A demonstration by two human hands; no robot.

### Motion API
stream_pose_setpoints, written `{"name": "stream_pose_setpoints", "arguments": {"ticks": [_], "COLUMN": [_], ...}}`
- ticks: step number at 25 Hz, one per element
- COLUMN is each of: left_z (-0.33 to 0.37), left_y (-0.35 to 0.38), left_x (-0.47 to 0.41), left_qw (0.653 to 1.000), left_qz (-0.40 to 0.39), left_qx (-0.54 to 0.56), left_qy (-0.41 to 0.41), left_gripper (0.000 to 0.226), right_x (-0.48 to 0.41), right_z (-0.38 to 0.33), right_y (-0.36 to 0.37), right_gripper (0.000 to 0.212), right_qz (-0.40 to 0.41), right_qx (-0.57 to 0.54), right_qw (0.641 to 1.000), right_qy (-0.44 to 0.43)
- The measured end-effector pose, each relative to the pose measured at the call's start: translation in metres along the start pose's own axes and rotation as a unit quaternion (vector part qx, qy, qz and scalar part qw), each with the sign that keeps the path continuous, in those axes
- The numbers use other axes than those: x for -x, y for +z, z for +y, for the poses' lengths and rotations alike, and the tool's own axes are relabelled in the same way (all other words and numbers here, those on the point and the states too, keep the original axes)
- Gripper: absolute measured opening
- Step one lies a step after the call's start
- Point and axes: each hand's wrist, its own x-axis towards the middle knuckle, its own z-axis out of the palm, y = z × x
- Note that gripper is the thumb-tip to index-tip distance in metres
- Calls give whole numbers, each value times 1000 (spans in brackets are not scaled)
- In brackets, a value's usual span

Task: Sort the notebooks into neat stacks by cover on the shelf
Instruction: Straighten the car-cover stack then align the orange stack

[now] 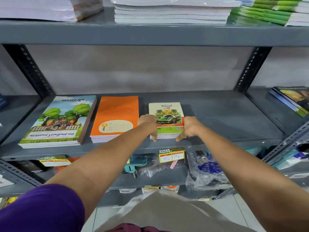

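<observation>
On the shelf, both hands' curled fingers against the car-cover notebook stack, gripping nothing.

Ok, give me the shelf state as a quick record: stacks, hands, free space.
stacks on middle shelf: three, side by side, apart
left stack: tree-picture cover
middle stack: orange cover
right stack: green car cover
left hand: on the car stack's left edge, fingertip at its front corner
right hand: on its right edge, finger pointing down at the front
free space: bare shelf right of the car stack
</observation>
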Motion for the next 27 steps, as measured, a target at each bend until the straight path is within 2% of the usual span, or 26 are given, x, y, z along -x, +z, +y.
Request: {"name": "stream_pose_setpoints", "arguments": {"ticks": [6,15,18,21,25,27], "left_z": [4,2,1,-15,-71,-94], "left_y": [2,2,0,-16,-47,-55], "left_x": [1,4,7,13,13,15], "left_qw": [999,997,997,993,976,966], "left_qz": [-5,-11,-29,-45,-58,-44], "left_qx": [35,60,61,102,201,253], "left_qy": [-17,-38,-35,-25,-58,-41], "left_gripper": [51,58,61,42,30,22], "right_x": [3,-1,2,9,12,12], "right_z": [-1,0,3,0,-37,-65], "right_y": [0,2,-1,-21,-38,-27], "right_gripper": [58,62,75,91,73,67], "right_qz": [-8,-11,-34,-30,20,39], "right_qx": [-4,-6,50,128,139,135], "right_qw": [1000,1000,998,991,990,989], "right_qy": [23,28,11,20,-11,-45]}}
